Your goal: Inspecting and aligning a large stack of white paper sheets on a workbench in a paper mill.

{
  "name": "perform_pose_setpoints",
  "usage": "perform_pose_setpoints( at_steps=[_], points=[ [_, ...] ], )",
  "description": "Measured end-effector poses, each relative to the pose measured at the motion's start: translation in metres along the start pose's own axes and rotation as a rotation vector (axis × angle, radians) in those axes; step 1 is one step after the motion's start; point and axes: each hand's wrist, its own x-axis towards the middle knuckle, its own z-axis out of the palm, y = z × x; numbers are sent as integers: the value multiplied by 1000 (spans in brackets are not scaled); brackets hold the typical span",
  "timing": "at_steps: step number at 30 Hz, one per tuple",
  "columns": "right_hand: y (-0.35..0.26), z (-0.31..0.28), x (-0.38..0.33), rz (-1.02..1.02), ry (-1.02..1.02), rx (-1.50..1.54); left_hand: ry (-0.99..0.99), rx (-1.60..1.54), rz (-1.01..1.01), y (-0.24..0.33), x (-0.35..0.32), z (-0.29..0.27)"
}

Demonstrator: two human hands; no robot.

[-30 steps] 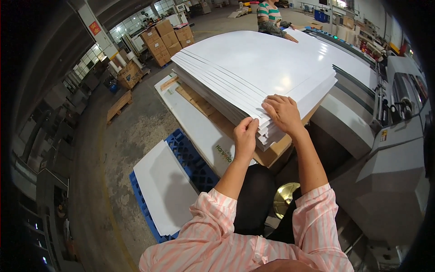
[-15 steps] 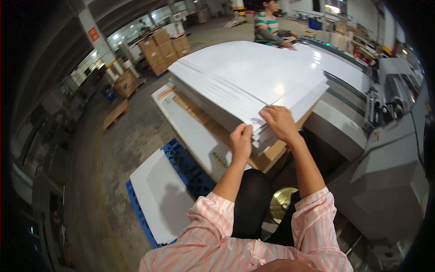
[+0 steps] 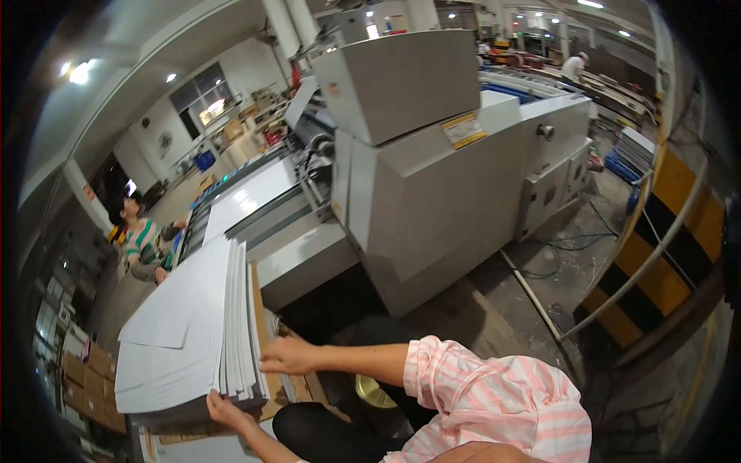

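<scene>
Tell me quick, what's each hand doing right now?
Left hand: gripping the lower edge of the sheet stack, fingers curled.
Right hand: open, fingers pressed flat against the stack's side.

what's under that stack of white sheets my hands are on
A brown board shows along the edge of the white sheet stack, beside the right hand. The stack hides everything else beneath it.

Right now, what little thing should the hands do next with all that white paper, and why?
Probably lift the top bundle of the white sheet stack. The right hand presses its near edge and the left hand has fingers tucked under its corner, as if separating a batch.
</scene>
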Motion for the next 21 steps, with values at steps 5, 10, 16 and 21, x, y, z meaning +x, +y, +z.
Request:
perform_pose_setpoints(
  at_steps=[5, 10, 16, 21],
  points=[
    [4, 34, -42, 27, -121, -75, -19, 45, 51, -5, 11, -2],
    [-6, 61, -61, 53, -369, -70, -2, 81, 80, 0, 10, 0],
    [-3, 68, -69, 37, -347, 90, -13, 72, 45, -1, 15, 0],
    [-1, 76, -72, 82, -283, 97, -2, 106, 37, 0, 11, 4]
  ],
)
